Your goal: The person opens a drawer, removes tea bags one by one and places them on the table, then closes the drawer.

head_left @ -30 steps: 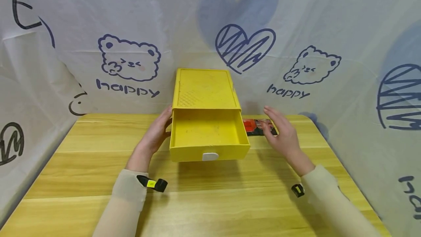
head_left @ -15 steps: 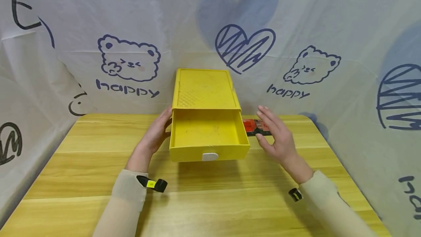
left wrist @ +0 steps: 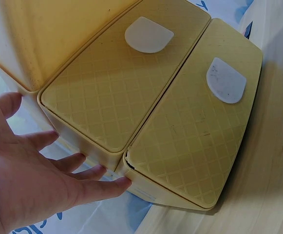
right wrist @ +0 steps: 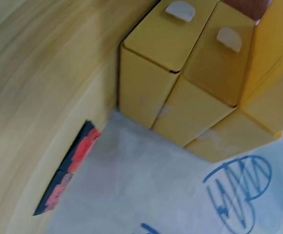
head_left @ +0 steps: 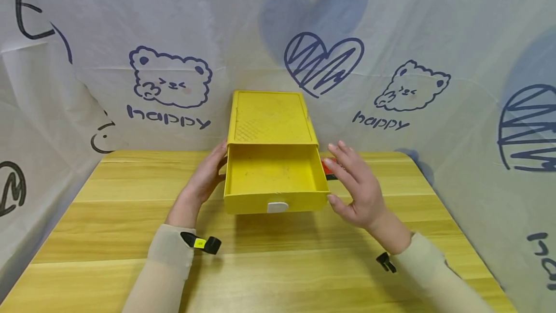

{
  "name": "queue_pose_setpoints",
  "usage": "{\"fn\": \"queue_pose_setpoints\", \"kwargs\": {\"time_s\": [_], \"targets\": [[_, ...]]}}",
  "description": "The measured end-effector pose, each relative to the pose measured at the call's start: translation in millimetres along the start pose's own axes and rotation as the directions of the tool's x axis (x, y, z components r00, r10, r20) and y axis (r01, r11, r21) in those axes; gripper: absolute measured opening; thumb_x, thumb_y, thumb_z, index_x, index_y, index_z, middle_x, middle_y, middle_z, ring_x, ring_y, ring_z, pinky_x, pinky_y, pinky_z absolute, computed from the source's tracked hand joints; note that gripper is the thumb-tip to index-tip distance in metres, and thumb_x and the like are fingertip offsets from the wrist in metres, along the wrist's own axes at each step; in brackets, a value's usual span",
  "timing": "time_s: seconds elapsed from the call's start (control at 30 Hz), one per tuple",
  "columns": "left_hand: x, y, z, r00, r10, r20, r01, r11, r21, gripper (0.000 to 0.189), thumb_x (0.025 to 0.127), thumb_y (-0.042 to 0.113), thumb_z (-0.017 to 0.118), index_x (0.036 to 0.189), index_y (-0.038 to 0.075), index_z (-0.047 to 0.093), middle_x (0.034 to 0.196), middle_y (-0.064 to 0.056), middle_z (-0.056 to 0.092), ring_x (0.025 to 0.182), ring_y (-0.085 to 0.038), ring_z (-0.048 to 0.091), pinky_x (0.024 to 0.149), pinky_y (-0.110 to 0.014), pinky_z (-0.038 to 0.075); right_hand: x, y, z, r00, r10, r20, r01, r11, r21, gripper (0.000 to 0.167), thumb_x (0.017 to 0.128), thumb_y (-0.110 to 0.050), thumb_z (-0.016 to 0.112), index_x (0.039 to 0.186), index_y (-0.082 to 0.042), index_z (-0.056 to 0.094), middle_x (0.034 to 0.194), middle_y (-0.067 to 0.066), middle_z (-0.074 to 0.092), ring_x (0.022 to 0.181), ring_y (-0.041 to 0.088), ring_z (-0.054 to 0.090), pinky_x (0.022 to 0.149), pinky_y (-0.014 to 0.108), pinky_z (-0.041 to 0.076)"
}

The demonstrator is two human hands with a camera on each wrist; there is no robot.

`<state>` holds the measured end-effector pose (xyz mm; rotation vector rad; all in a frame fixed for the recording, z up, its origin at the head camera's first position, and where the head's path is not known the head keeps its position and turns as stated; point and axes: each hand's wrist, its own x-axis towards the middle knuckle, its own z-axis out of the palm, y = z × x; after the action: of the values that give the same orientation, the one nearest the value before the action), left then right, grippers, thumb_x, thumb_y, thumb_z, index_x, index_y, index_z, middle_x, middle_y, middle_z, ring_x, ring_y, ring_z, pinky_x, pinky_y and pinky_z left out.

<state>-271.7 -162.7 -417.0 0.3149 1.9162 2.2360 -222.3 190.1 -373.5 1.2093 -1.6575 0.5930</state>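
Observation:
A yellow chest of drawers [head_left: 271, 116] stands at the back of the table, three tiers high. Its top drawer [head_left: 278, 173] is pulled out, with a white pull tab [head_left: 278, 206] on the front and nothing inside. Two lower drawers stay closed, their lattice fronts [left wrist: 97, 92] facing the left wrist camera. My left hand [head_left: 203, 177] rests spread fingertips along the chest's left side. Beside the drawer's right wall is my right hand [head_left: 360, 192], fingers extended, thumb tip right at the front right corner. Only a sliver of that hand enters the right wrist view.
A flat red and black item [right wrist: 75, 158] lies on the table right of the chest, partly hidden by the right hand in the head view. A white printed cloth [head_left: 173, 23] hangs behind the wooden table [head_left: 269, 274]. Both wrists wear black straps.
My right hand has moved left and nearer, from over the red and black item to the open drawer's right edge. The left hand and the chest have stayed put.

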Motion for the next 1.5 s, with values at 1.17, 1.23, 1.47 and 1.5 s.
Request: {"fn": "queue_pose_setpoints", "kwargs": {"time_s": [1.17,1.23,1.47,1.5], "targets": [[-0.3,0.9,0.8,1.000,0.002,-0.005,-0.002,1.000,0.004,0.062,0.113,0.046,0.031,0.169,0.021,0.017,0.174,-0.003,0.012,0.158,-0.033,0.015,0.121,-0.068,0.017,22.2,-74.3,30.7,0.887,-0.370,0.278,0.428,0.884,-0.188,0.036,0.102,-0.025,0.055,0.133,-0.016,0.071,0.130,0.008,0.066,0.101,0.021,0.057,0.084,0.033,0.048],[-0.5,0.8,0.9,1.000,0.002,-0.005,-0.002,1.000,0.001,0.063,0.113,0.046,0.031,0.169,0.020,0.016,0.175,-0.004,0.011,0.158,-0.033,0.014,0.121,-0.068,0.016,19.4,-76.5,33.2,0.876,-0.370,0.309,0.439,0.877,-0.196,0.034,0.105,-0.024,0.054,0.134,-0.016,0.070,0.130,0.007,0.066,0.100,0.020,0.057,0.083,0.031,0.048],[0.0,0.4,0.9,1.000,0.004,-0.005,-0.004,1.000,-0.002,0.062,0.113,0.045,0.031,0.169,0.021,0.017,0.174,-0.004,0.013,0.158,-0.033,0.015,0.121,-0.069,0.016,13.8,-79.7,39.4,0.857,-0.360,0.368,0.450,0.871,-0.196,0.033,0.110,-0.010,0.050,0.138,-0.011,0.067,0.129,0.009,0.064,0.103,0.020,0.058,0.082,0.027,0.050],[0.0,0.5,0.9,1.000,0.006,-0.003,-0.006,1.000,-0.001,0.062,0.113,0.045,0.031,0.169,0.020,0.017,0.174,-0.004,0.012,0.158,-0.033,0.015,0.121,-0.069,0.015,13.4,-80.1,40.0,0.857,-0.353,0.376,0.446,0.873,-0.197,0.034,0.110,-0.009,0.049,0.139,-0.011,0.066,0.130,0.009,0.063,0.104,0.021,0.058,0.083,0.027,0.050]]}}
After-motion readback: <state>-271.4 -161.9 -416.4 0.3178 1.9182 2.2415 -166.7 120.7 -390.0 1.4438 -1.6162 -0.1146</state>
